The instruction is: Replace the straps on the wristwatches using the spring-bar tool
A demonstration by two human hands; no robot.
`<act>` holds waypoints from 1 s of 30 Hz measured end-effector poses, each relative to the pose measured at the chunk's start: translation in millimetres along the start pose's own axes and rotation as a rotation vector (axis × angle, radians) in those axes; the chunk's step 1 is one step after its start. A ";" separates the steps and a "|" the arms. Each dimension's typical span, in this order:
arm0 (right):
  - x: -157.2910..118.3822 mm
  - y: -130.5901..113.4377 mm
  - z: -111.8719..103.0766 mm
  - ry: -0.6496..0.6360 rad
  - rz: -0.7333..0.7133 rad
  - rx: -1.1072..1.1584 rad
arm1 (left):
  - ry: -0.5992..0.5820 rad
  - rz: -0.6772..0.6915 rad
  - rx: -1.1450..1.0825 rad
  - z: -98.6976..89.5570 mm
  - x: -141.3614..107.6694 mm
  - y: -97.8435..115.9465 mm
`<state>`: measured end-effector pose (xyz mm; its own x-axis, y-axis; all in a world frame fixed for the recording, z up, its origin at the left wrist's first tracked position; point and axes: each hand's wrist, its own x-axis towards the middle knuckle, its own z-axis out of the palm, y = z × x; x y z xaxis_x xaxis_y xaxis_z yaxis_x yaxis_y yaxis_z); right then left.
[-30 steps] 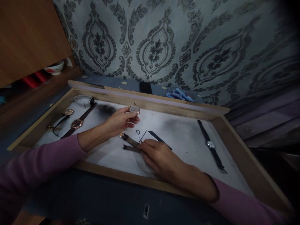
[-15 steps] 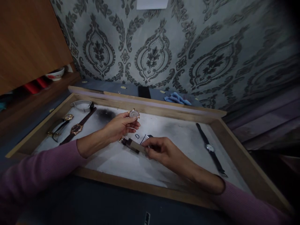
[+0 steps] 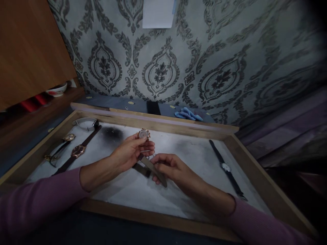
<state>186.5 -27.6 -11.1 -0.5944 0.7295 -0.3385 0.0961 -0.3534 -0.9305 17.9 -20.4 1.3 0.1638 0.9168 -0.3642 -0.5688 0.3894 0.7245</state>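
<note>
My left hand (image 3: 133,149) is closed round a round watch case (image 3: 143,134) with a rose-gold rim and a pale dial, gripped under the thumb. In my right hand (image 3: 170,166), a grey-brown watch strap piece (image 3: 157,174) is pinched between thumb and fingers. Its upper end comes close to my left fingers; whether it touches them I cannot tell. Beneath it, a second, darker strap piece (image 3: 140,169) lies on the white floor of the wooden tray (image 3: 122,211). Small marks or parts behind the right fingertips are partly hidden.
On the tray's left lie a brown-strap watch (image 3: 78,150), a small gold watch (image 3: 68,137) and a grey-banded watch (image 3: 87,124). A black-strap watch (image 3: 226,167) lies on the right. Beyond the rear rim are a blue cloth (image 3: 188,114) and the patterned wall (image 3: 160,75).
My right hand has come nearer the left, and the strap piece in it now points more steeply down to the right. The view has tilted up slightly. The watch case stays in my left hand.
</note>
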 end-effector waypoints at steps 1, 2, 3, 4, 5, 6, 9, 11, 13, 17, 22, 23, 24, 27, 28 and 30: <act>1.2 1.1 0.6 -0.002 0.000 0.013 | -0.002 -0.002 0.000 0.8 -0.5 -0.5; 2.3 2.1 1.1 -0.004 -0.002 0.020 | -0.006 -0.003 0.000 1.9 -1.0 -0.9; 3.2 2.9 1.5 -0.011 -0.003 0.020 | -0.007 -0.004 0.000 2.9 -1.5 -1.4; 3.8 3.6 1.7 -0.018 -0.004 0.015 | -0.007 -0.005 0.000 3.9 -2.0 -1.9; 4.2 4.1 1.7 -0.026 -0.005 0.006 | -0.008 -0.005 0.001 4.6 -2.3 -2.4; 4.3 4.3 1.5 -0.035 -0.007 -0.003 | -0.009 -0.003 0.001 5.0 -2.5 -2.7; 3.2 3.7 0.4 -0.036 -0.019 -0.017 | -0.010 0.010 0.010 4.1 -2.4 -2.3; 1.5 1.9 -0.8 -0.024 -0.026 -0.025 | 0.014 0.018 0.035 2.6 -2.1 -0.6; -0.7 -0.9 -2.5 0.002 -0.036 -0.048 | 0.050 0.025 0.078 1.2 -1.8 1.4; -4.4 -7.8 -8.1 0.066 -0.079 -0.141 | 0.075 0.028 0.159 -1.6 -0.2 1.9; -6.5 -16.5 -17.0 0.135 -0.110 -0.190 | -0.007 0.041 0.205 -6.8 2.4 -4.1; -6.8 -18.0 -18.4 0.139 -0.119 -0.197 | -0.021 0.043 0.216 -7.5 2.5 -4.9; -7.0 -19.2 -19.8 0.143 -0.131 -0.201 | -0.036 0.042 0.230 -7.9 2.5 -5.4; -7.2 -20.9 -23.7 0.151 -0.164 -0.202 | -0.085 0.025 0.272 -8.3 1.8 -5.7; -7.0 -20.9 -25.0 0.155 -0.174 -0.202 | -0.107 0.020 0.280 -8.2 1.6 -5.6; -6.6 -20.6 -27.7 0.166 -0.185 -0.216 | -0.151 0.011 0.285 -8.1 1.0 -5.7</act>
<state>210.5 -8.9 6.4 -0.4810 0.8616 -0.1622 0.1763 -0.0862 -0.9806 14.9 -22.4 -7.9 0.2892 0.9154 -0.2798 -0.3261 0.3691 0.8703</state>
